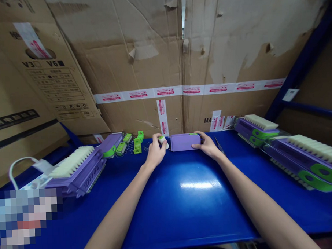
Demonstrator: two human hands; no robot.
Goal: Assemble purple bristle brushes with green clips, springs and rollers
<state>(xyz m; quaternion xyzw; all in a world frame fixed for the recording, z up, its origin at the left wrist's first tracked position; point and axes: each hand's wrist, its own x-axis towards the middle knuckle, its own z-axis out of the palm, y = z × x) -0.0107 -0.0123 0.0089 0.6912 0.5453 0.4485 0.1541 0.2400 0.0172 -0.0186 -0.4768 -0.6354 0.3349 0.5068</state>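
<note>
Blue worktable [196, 196], glossy, backed by worn cardboard cartons [157, 58] sealed with printed tape; blue shelf frame [303, 63] at right. Purple housing [184, 142] lying flat at the table's far edge. Right hand [207, 144] closed around its right end. Left hand [155, 151] pinching a small white-and-green part [162, 140] just beside the housing's left end. Stacked purple units [77, 168] with cream pads, left; another stack [299, 150], right. Loose green pieces [133, 142] behind.
</note>
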